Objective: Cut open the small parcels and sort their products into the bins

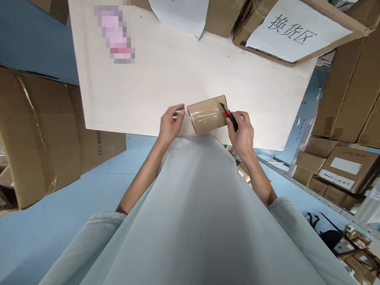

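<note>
A small cardboard parcel [206,115], glossy with clear tape, lies on its side near the lower edge of a pale table [166,71], just below the centre of the frame. The right hand [243,132] is clenched around a red and black utility knife [230,116], whose blade tip rests on the parcel's right end, at its upper corner. The left hand [170,126] sits just beside the parcel's left end with fingers loosely curled and thumb close to the fingertips. Whether it touches the cardboard or pinches anything cannot be told. In the upper right of the frame, an open carton [326,47] rests on the table's far corner and carries a white sheet with handwritten characters [292,31]; another sheet of paper [181,14] hangs over the far edge at top centre. A large brown box [38,134] stands on the blue floor at the left, and more labelled boxes [341,170] are stacked at the right edge of the frame.
</note>
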Demonstrator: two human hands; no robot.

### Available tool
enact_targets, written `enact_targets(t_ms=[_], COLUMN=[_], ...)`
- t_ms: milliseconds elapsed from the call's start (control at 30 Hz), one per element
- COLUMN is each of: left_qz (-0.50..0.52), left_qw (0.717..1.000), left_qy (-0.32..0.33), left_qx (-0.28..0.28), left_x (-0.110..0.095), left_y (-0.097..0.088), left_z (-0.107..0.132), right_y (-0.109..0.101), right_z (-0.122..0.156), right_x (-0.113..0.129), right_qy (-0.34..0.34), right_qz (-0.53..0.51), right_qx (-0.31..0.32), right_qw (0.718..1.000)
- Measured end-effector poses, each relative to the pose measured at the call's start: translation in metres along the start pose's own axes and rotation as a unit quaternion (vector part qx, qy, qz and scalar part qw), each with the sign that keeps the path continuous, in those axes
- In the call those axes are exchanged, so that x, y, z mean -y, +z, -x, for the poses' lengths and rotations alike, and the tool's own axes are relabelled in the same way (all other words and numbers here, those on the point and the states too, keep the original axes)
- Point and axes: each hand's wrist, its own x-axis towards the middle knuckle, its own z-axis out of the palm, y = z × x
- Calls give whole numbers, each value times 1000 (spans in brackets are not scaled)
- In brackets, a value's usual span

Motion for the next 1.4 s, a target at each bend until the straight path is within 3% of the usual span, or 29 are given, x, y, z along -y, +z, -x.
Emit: enact_targets(t_ms=[133,267,500,900,1200,1400], left_qz=[-4,-5,15,24,54,53], left_qw=[999,998,998,999,998,998], left_qy=[46,49,34,33,23,28], left_qx=[15,48,50,32,18,19], left_x=[-33,-46,-44,-46,-50,-48], left_y=[-19,-20,-19,-14,-12,-12], left_z=[-19,-34,-31,-28,-26,-26], right_y=[0,13,22,4,12,3], right_z=[10,7,-4,-10,-6,-11], right_x=[23,50,79,112,117,127], right_qy=[-3,-5,-29,-5,25,14], right_qz=[-51,-65,-31,61,58,96], right_qx=[66,149,194,256,243,257], right_qw=[997,987,980,965,968,962])
